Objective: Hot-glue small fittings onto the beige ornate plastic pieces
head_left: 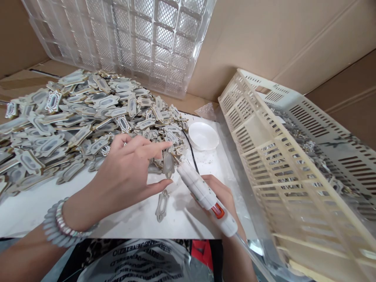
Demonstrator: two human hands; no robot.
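Note:
My left hand (129, 164) holds a small grey ornate-edged plate (168, 165) upright between forefinger and thumb, at the near edge of a big pile of such plates (79, 113). In my right hand (223, 196) is a white glue gun (199, 186) with a red part on its body, and a pale rod runs out of its rear. Its tip is close beside the held plate; I cannot tell whether they touch. One loose frame-shaped plate (161, 205) lies on the white board just below my left thumb.
A white dish (203, 136) sits beyond the glue gun, with a black cord (192, 150) beside it. On the right stands a cream slotted basket (264, 156) with small metallic pieces inside. A clear compartment tray (152, 31) leans at the back against cardboard walls (264, 35).

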